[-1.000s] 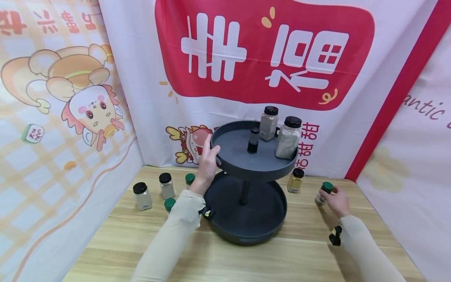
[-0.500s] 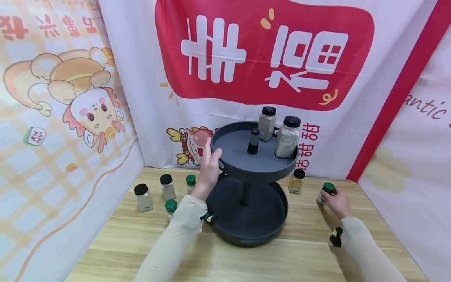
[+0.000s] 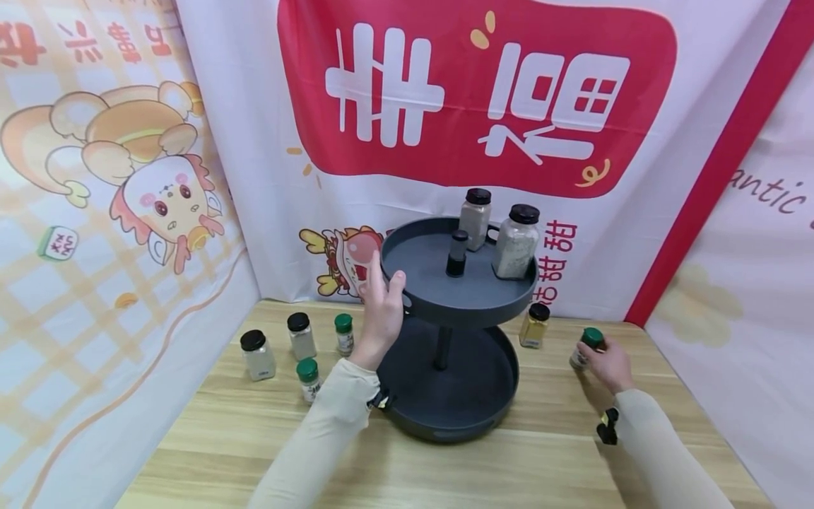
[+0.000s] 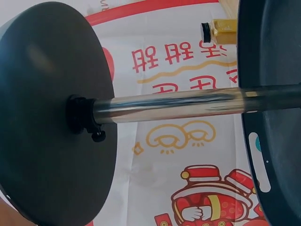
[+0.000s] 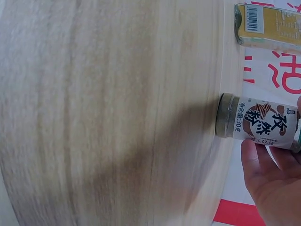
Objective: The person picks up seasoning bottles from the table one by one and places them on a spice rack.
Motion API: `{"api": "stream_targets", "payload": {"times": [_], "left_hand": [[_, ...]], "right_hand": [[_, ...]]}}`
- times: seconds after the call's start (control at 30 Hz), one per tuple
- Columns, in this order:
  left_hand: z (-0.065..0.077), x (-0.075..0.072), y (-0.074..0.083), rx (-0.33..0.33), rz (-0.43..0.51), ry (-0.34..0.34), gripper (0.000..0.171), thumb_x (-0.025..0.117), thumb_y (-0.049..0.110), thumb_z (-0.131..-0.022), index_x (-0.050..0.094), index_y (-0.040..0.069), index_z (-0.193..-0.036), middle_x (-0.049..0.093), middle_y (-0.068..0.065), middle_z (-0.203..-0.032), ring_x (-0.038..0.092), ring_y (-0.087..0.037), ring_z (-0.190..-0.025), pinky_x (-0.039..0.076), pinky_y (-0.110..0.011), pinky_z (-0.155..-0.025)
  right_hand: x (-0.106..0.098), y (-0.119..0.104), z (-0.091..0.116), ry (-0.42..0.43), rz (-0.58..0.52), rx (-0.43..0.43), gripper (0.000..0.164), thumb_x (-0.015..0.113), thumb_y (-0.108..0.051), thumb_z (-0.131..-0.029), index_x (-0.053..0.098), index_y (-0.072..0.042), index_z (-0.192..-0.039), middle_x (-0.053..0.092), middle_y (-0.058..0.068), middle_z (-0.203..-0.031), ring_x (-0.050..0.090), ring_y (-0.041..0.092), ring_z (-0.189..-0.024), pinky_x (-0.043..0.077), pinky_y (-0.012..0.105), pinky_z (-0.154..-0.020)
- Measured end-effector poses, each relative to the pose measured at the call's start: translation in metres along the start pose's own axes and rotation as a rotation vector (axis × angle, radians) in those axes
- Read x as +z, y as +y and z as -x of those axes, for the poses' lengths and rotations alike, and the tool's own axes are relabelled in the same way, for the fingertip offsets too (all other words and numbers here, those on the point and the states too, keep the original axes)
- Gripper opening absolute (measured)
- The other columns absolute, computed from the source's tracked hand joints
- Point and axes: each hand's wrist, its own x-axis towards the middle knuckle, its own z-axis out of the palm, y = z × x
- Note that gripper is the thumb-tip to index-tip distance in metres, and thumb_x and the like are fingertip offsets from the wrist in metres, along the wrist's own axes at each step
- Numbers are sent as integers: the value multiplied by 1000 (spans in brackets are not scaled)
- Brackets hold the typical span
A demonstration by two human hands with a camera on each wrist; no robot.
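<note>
A dark grey two-tier turntable rack (image 3: 439, 311) stands mid-table. On its upper tier sit two black-capped spice jars, a taller one (image 3: 516, 244) and one behind it (image 3: 475, 220). My left hand (image 3: 384, 314) touches the left rim of that tier with fairly straight fingers, thumb apart. In the left wrist view the tier's underside (image 4: 56, 155) and the metal post (image 4: 174, 106) show; the hand is mostly hidden there. At the right, my right hand (image 3: 610, 364) holds a small green-capped spice jar (image 5: 261, 121) near its cap. It is upright, its base at or close to the table.
Left of the rack stand two black-capped jars, one in front (image 3: 257, 357) and one behind (image 3: 302, 337), plus two green-capped jars, one nearer (image 3: 308, 382) and one farther (image 3: 344, 336). A yellow-filled jar (image 3: 533, 327) stands behind right. Printed cloth (image 3: 254, 177) hangs behind the wooden table (image 3: 407, 474).
The upper tier has turned, carrying its two jars leftward at the back. My left hand has slid nearer and slightly right with the rim. My right hand has stayed with the green-capped jar.
</note>
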Motion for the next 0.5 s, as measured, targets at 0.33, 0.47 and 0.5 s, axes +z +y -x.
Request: {"api": "stream_targets", "payload": {"times": [0.33, 0.47, 0.5], "left_hand": [[8, 3, 4, -18, -31, 26, 69, 40, 40, -97, 7, 14, -153, 8, -4, -157, 11, -17, -141, 13, -45, -113], [10, 4, 5, -16, -35, 29, 71, 40, 44, -97, 7, 14, -153, 7, -3, -157, 11, -16, -141, 13, -44, -113], [10, 4, 5, -13, -33, 29, 72, 40, 44, -97, 7, 14, -153, 7, -4, -157, 11, -16, -141, 13, -44, -113]], "right_hand": [[2, 3, 1, 9, 49, 4, 55, 57, -43, -92, 57, 10, -106, 55, 35, -118, 52, 45, -106, 43, 53, -85], [2, 2, 0, 3, 37, 10, 55, 56, -44, -92, 57, 9, -106, 54, 34, -120, 51, 45, -108, 43, 53, -87], [2, 2, 0, 3, 36, 8, 55, 55, -44, -93, 57, 10, -107, 53, 35, -120, 51, 46, -108, 42, 53, -88]]}}
